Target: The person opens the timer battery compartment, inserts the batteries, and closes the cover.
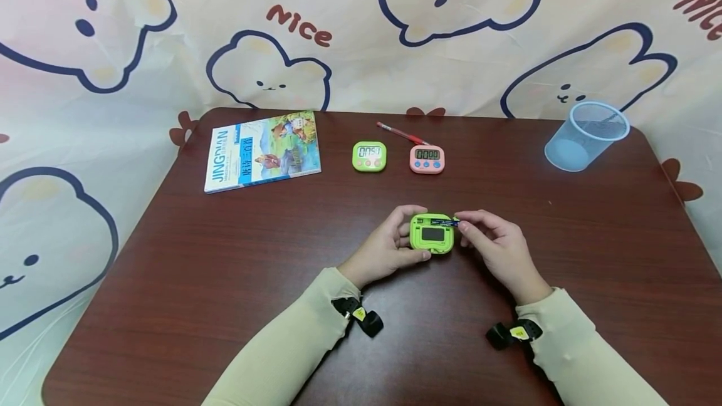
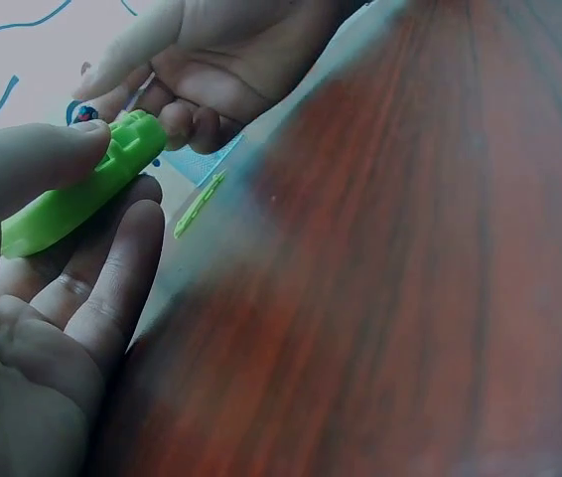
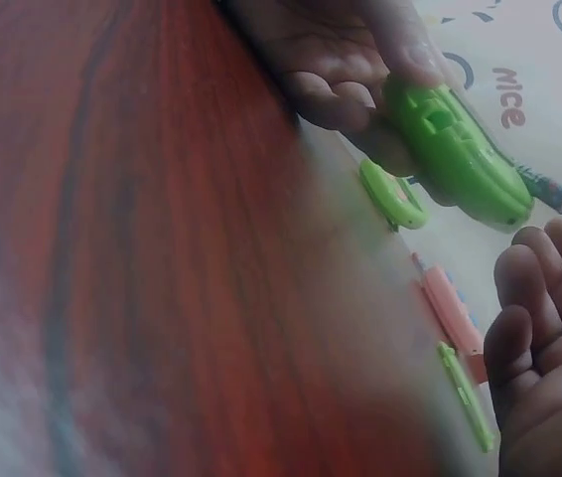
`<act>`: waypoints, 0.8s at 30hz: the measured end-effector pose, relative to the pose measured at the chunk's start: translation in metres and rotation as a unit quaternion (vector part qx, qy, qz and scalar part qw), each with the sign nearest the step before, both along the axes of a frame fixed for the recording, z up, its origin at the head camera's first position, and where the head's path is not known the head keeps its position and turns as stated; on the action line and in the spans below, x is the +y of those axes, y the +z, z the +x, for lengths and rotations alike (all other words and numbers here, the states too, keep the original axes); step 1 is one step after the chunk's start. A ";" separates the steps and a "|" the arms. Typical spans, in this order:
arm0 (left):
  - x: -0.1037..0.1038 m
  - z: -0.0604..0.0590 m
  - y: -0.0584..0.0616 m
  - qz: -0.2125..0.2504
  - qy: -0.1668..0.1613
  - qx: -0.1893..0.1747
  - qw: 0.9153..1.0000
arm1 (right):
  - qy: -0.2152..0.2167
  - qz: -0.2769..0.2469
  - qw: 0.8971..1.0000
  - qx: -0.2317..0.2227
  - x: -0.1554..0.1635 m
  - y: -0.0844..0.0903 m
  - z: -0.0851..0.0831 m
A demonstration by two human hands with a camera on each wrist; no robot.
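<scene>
Just above the middle of the brown table (image 1: 225, 255), the left hand (image 1: 383, 249) grips the upturned green timer (image 1: 432, 234) while the right hand (image 1: 496, 246) pinches a battery (image 1: 447, 222) at its top edge, which I judge should be seated level, the timer held steady.

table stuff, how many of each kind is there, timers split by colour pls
green timers: 2, one held back-side up in the left hand and right hand at, one standing at
pink timer: 1
red pen: 1
book: 1
clear cup: 1
total: 6
</scene>
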State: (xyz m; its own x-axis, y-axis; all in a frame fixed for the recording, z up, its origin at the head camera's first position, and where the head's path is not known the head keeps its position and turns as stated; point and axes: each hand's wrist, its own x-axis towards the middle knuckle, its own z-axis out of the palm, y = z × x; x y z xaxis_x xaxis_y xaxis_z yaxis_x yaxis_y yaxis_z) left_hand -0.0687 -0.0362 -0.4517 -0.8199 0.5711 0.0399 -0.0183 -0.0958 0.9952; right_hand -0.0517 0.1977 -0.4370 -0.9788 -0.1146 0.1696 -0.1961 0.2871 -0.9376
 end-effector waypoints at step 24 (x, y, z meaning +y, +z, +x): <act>-0.001 0.000 -0.001 -0.015 -0.035 0.022 0.999 | 0.011 -0.042 0.995 -0.091 -0.001 -0.005 -0.002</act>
State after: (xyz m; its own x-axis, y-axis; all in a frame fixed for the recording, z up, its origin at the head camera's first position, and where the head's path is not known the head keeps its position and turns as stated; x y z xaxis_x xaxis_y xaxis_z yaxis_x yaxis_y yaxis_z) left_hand -0.0683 -0.0375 -0.4526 -0.7756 0.6287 0.0566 0.0193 -0.0661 0.9976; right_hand -0.0538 0.1965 -0.4417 -0.9916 -0.1292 -0.0009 -0.0258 0.2046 -0.9785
